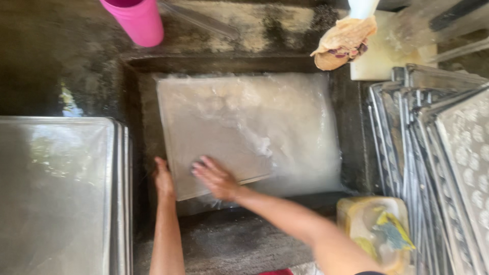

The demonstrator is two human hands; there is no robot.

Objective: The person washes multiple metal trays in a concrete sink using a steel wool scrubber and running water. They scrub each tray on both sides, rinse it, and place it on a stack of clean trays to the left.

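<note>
From the head camera, looking straight down: a flat metal baking tray [219, 137] lies tilted in a dark stone sink [351, 153], half under cloudy, soapy water [300, 147] that fills the basin toward 3 o'clock. The left hand [163, 179] grips the tray's near-left edge at about 7 o'clock of the sink, fingers curled over the rim. The right hand [216, 178] lies nearly flat on the tray's face just beside it, palm down, fingers spread; something small and dark shows under the fingertips, too blurred to name.

At 9 o'clock a stack of clean-looking trays [61, 193] sits on the counter. At 3 o'clock more trays [443, 153] stand on edge, leaning in a row — the nearest carry round marks. A pink cup [137, 20] is at 11 o'clock, a tan rag [344, 43] at 1 o'clock over a white board [387, 61], and a yellowish tub with sponges [379, 234] at 5 o'clock.

The tray looks thin, stiff and light, but wet and soapy — likely slippery on its face; the raised rim is the surer hold, as the left hand has it
</note>
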